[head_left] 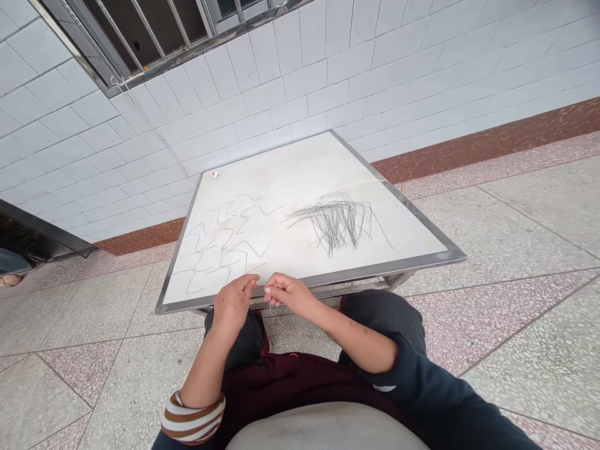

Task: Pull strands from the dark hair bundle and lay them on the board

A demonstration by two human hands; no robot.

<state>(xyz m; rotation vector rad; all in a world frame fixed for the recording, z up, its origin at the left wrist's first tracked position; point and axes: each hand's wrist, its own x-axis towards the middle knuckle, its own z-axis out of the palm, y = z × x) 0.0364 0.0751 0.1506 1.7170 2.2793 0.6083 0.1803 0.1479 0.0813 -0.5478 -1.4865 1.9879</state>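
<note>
My left hand and my right hand are close together at the table's near edge, both with fingers pinched. Between them is a thin wire, its end hanging below my right fingers. The part of it at my left fingertips is too fine to make out clearly. Just beyond my left hand, several dark wires bent into zigzags lie spread over the left of the table. To the right lies a loose heap of long thin wires, curved over and overlapping.
The low white table has a grey metal rim. A small white-and-red object sits at its far left corner. Behind stands a tiled wall with a barred window. My knees are under the near edge.
</note>
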